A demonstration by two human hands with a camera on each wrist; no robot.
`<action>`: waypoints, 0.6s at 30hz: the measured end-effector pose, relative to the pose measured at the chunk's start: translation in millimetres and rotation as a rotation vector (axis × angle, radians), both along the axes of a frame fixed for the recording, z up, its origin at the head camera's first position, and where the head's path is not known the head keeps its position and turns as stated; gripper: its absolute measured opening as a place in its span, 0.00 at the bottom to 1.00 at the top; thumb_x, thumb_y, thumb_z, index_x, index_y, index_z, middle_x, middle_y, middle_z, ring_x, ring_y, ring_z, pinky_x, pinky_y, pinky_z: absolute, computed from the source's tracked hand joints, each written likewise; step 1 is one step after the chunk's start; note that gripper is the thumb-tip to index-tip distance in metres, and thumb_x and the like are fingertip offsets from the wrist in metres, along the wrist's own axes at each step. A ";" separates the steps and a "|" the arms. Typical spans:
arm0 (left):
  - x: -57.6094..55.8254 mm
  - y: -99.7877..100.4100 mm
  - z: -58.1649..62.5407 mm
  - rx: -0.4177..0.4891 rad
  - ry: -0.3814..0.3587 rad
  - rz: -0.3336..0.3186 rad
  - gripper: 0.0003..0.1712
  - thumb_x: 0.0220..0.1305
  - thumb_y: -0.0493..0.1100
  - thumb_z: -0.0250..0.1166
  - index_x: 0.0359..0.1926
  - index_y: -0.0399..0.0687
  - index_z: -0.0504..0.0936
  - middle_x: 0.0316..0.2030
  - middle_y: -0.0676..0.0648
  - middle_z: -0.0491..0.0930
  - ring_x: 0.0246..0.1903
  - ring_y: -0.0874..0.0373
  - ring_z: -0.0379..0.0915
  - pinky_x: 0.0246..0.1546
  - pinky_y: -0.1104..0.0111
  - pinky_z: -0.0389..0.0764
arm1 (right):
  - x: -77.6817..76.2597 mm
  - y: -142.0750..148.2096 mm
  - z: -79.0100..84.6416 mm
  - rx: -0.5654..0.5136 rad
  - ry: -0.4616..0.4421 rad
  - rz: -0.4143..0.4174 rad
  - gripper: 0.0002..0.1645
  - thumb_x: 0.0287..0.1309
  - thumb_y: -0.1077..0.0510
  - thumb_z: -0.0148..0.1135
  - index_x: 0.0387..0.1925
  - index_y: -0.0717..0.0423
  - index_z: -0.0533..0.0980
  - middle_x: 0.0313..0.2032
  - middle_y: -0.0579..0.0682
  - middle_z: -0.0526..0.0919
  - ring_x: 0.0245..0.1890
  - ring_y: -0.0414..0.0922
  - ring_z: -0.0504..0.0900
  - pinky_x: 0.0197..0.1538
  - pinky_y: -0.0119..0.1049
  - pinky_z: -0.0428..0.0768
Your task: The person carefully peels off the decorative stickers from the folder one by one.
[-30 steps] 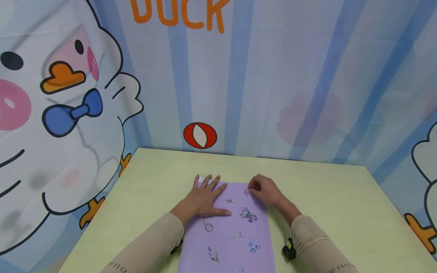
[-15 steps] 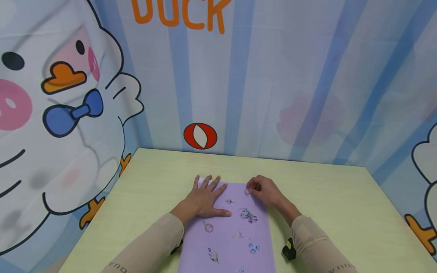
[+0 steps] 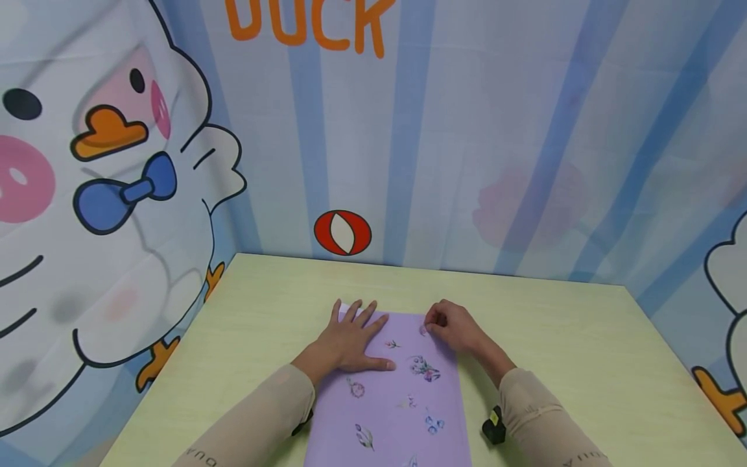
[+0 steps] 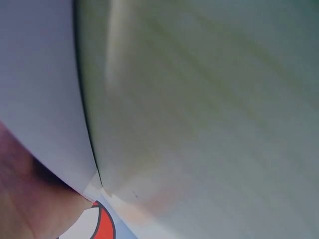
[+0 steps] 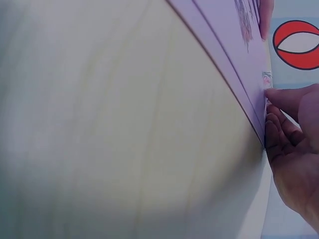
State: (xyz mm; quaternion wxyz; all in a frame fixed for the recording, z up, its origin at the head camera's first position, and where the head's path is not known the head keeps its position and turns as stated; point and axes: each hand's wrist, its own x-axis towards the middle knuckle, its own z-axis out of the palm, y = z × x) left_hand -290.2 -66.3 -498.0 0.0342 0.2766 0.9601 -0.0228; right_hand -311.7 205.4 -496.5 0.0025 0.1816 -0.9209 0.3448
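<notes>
Change: the fingertips of the right hand (image 3: 457, 327) have shifted slightly to the right since half a second ago, returning to about their position one second ago. The left hand (image 3: 353, 347) has not visibly moved. This suggests fine work confined to the far right corner of the purple sheet (image 3: 388, 408), which lies flat on the table (image 3: 554, 344).

Hand state: the left hand rests with fingers straight and spread across the sheet's far left part, grasping nothing. The right hand has curled fingers and appears to pinch a small flower piece (image 3: 423, 330), located on the sheet at the far right corner.

Visibility limits: the right fingers cover part of the flower piece; whether any of it is raised cannot be determined. The near end of the sheet is cut off. The right wrist view shows layered edges, but the number of layers is unclear. The left wrist view is blurred and shows only part of the left hand.
</notes>
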 end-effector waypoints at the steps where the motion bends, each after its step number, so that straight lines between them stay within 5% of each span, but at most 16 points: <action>1: 0.3 0.2 0.6 0.001 0.000 0.000 0.63 0.48 0.91 0.40 0.79 0.65 0.51 0.79 0.47 0.44 0.76 0.41 0.37 0.69 0.35 0.35 | 0.1 0.7 -0.1 -0.013 -0.013 -0.006 0.03 0.61 0.63 0.66 0.35 0.53 0.80 0.33 0.46 0.77 0.33 0.42 0.74 0.39 0.36 0.74; 18: 2.3 0.1 2.4 -0.011 0.006 -0.004 0.62 0.48 0.91 0.39 0.79 0.65 0.50 0.79 0.47 0.43 0.77 0.41 0.37 0.69 0.36 0.36 | -0.6 4.4 3.6 -0.100 -0.106 -0.049 0.03 0.64 0.62 0.64 0.39 0.53 0.78 0.34 0.46 0.80 0.36 0.44 0.77 0.41 0.39 0.74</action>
